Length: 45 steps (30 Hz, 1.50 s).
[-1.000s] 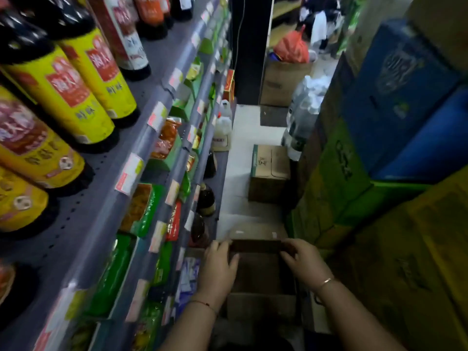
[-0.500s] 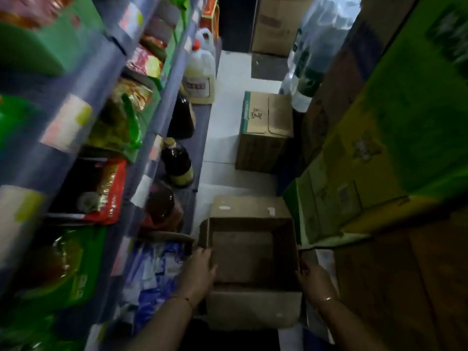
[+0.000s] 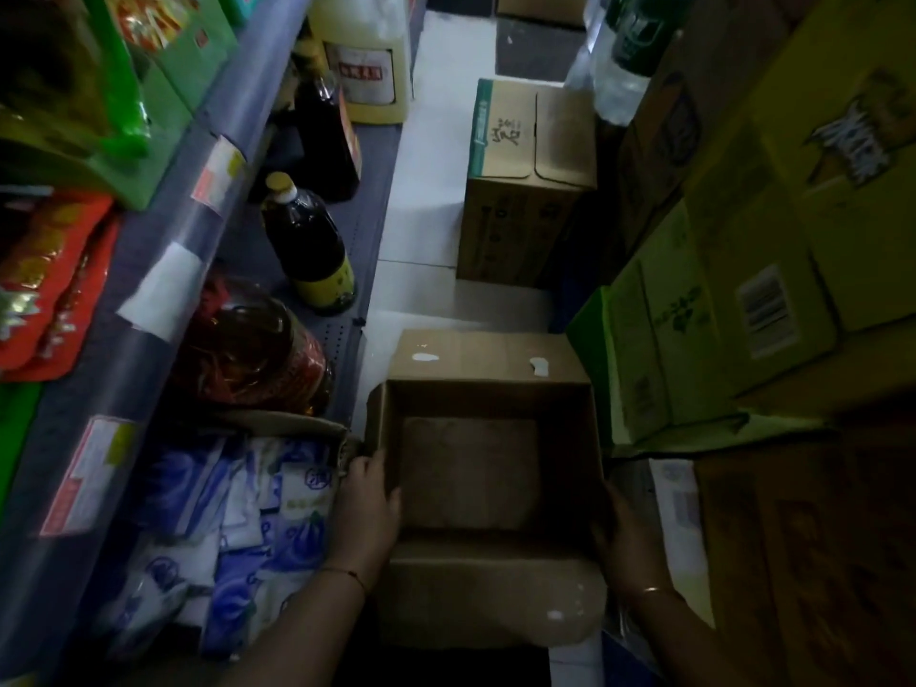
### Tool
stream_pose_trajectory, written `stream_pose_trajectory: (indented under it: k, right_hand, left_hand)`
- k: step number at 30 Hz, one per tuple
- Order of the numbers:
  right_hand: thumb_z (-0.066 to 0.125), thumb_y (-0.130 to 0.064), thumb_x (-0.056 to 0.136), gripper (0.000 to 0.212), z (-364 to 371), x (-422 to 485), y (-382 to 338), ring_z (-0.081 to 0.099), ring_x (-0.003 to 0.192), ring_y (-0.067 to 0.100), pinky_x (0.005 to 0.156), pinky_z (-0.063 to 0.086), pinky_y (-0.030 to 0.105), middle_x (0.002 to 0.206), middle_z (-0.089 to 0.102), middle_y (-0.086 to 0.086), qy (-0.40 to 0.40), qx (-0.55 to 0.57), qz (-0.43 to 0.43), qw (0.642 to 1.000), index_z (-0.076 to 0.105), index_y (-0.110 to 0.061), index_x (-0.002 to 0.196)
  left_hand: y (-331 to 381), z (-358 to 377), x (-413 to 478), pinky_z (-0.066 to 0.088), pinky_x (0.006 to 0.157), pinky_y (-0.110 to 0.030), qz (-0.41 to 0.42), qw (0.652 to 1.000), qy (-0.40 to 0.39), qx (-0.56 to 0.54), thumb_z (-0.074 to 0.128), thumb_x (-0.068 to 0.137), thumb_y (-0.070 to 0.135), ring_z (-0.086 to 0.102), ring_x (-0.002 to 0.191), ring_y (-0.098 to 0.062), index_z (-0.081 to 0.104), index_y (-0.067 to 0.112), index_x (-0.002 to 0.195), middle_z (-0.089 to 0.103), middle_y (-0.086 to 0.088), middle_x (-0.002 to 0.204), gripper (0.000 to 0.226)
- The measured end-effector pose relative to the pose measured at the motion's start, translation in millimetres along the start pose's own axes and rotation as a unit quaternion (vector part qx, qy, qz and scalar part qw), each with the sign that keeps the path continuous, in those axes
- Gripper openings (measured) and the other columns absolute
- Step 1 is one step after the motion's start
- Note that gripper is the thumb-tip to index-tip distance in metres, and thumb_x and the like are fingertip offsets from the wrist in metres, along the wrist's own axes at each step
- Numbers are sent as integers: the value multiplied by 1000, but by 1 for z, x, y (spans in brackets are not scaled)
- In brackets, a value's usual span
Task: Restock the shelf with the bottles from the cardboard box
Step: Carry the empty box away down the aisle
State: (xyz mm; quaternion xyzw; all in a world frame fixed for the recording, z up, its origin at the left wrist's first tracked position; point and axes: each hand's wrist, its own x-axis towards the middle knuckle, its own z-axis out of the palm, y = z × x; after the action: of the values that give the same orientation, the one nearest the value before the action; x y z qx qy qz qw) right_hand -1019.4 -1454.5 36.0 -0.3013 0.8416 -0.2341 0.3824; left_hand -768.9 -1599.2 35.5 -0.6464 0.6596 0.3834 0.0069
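**Empty box held in a narrow shop aisle**

On the left, a shelf carries snack packets, with dark bottles standing on its bottom deck and blue and white packets below. Next comes the person's left hand, gripping the left wall of an open cardboard box on the floor. The box looks empty. The right hand is pressed against its right wall. Further right, stacked cartons crowd close.

Risk, as I judge it: lifting the box could knock the nearest bottles or the leaning cartons, because the aisle is tight.

Compared with half a second ago, the view has dipped lower and closer; the hands grip the same sides.
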Motion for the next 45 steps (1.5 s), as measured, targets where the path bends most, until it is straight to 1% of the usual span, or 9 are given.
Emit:
stream_pose_trajectory:
  k: [7, 12, 15, 21, 24, 29, 34, 39, 45]
  right_hand:
    - [47, -19, 94, 59, 11, -6, 11, 55, 112, 25, 96, 42, 37, 131, 55, 10, -6, -38, 44, 998, 21, -36, 145]
    - [44, -23, 95, 56, 18, -3, 21, 51, 119, 26, 105, 38, 46, 135, 53, 9, 12, -23, 55, 998, 21, -49, 139]
    - [45, -19, 94, 56, 17, -1, 20, 53, 118, 28, 102, 41, 44, 132, 56, 9, 19, -20, 40, 999, 26, -44, 141]
    - [44, 2, 91, 57, 3, -6, -6, 58, 108, 27, 84, 41, 27, 122, 61, 7, 81, -10, 0, 997, 37, -22, 142]
    - [45, 3, 90, 59, -16, -13, -37, 56, 59, 24, 49, 31, 20, 88, 68, 24, 104, -35, 24, 994, 34, -22, 143]
    - [50, 2, 85, 66, -58, -24, -111, 52, 49, 33, 47, 35, 33, 61, 59, 23, 142, -51, 16, 988, 36, -31, 141]
    - [52, 3, 84, 62, -109, -38, -201, 65, 87, 39, 65, 39, 31, 110, 68, 23, 180, -8, -6, 984, 43, -26, 138]
    - [51, -4, 88, 59, -149, -41, -276, 53, 55, 29, 57, 39, 33, 83, 69, 25, 206, 3, -5, 979, 39, -31, 139]
    - [52, -6, 87, 59, -185, -25, -355, 64, 69, 34, 62, 46, 36, 88, 71, 22, 225, 13, -11, 974, 41, -33, 138]
  left_hand:
    - [-25, 10, -2, 47, 87, -30, -65, 996, -61, -15, 54, 90, 17, 58, 107, -19, 20, 25, 148, 58, -7, 125, 68]
    - [-28, 16, -6, 38, 65, -19, -64, 996, -34, -59, 42, 95, 10, 46, 73, 2, 17, 30, 149, 62, -8, 115, 62]
    - [-29, 18, -7, 38, 61, -16, -65, 994, -14, -85, 41, 96, 10, 45, 71, 3, 20, 32, 147, 62, -5, 108, 59]
    - [-14, -5, -12, 47, 67, -19, -27, 993, 40, -110, 44, 95, 5, 60, 88, -19, 36, 22, 144, 63, -14, 115, 53]
    - [5, -35, -13, 37, 59, -8, -14, 989, 71, -128, 46, 95, 7, 57, 85, -12, 43, 19, 140, 66, -13, 115, 48]
    - [51, -105, -18, 47, 71, -15, 9, 981, 99, -165, 47, 94, 7, 60, 91, -7, 48, 21, 138, 64, -7, 124, 45]
    - [107, -185, -23, 49, 99, -44, 29, 974, 122, -186, 46, 94, 9, 56, 120, -21, 49, 23, 137, 60, -4, 132, 45]
    - [164, -261, -21, 51, 91, -33, 59, 968, 170, -173, 49, 89, 3, 61, 114, -20, 54, 22, 131, 66, -2, 125, 46]
    - [217, -330, 5, 49, 99, -40, 90, 958, 213, -167, 50, 86, -1, 57, 121, -22, 59, 13, 126, 63, -7, 128, 43]
